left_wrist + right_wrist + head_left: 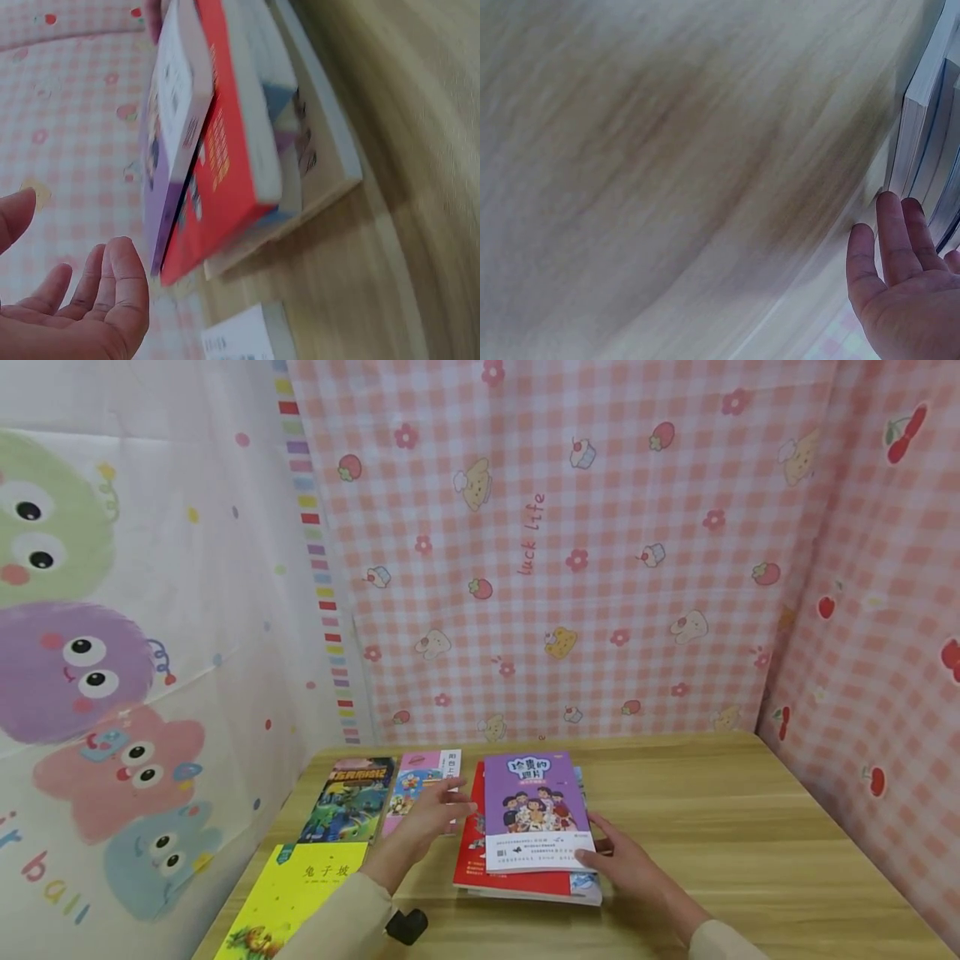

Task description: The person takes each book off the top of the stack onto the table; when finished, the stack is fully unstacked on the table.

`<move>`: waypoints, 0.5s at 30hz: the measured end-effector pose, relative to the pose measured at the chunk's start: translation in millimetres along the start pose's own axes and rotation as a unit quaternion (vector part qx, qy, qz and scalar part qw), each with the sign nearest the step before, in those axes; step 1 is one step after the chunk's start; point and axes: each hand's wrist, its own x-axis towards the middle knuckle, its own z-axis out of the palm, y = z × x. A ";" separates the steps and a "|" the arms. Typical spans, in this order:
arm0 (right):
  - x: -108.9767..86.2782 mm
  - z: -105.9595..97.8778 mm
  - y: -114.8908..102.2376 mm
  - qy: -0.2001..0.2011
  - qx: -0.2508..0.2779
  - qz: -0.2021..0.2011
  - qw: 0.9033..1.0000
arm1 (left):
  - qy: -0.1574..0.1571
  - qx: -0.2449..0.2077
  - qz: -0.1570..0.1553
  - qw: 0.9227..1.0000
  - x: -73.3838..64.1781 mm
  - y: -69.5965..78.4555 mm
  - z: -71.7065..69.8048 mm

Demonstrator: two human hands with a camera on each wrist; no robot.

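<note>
Near the middle of the worktop (750,827) lies a stack of books, with a purple book (536,814) on top, its cover facing up and its long sides pointing roughly to twelve o'clock. Just under it a red book (513,882) shows along the nine and six o'clock sides, a blue-toned book (585,883) peeks out at four o'clock, and the lowest book (330,161) juts past the others in the left wrist view. The left hand (420,828) is at nine o'clock from the stack, fingers spread loosely, holding nothing (the left wrist view shows a gap between it and the books). The right hand (630,864) is at four o'clock, its fingers fairly straight by the page edges and its thumb at the corner of the purple book; whether it presses there I cannot tell. Between nine and ten o'clock from the stack lies a pink book (408,785), partly behind the left hand, with a dark green book (352,806) beside it. A yellow book (300,893) lies between eight and nine, and a small black object (407,927) at eight. A pink checked curtain (600,510) hangs at twelve.
</note>
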 end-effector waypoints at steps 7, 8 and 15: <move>1.4 1.2 1.9 0.001 0.003 -0.005 1.000 | -0.009 -0.028 -0.024 0.999 2.5 -9.0 14.4; 1.3 1.4 2.2 0.002 0.002 -0.005 1.000 | -0.011 -0.036 -0.029 0.999 2.5 -11.3 15.3; 0.6 1.0 4.1 0.003 0.005 0.000 1.000 | -0.024 -0.098 -0.058 0.993 3.7 -27.5 20.8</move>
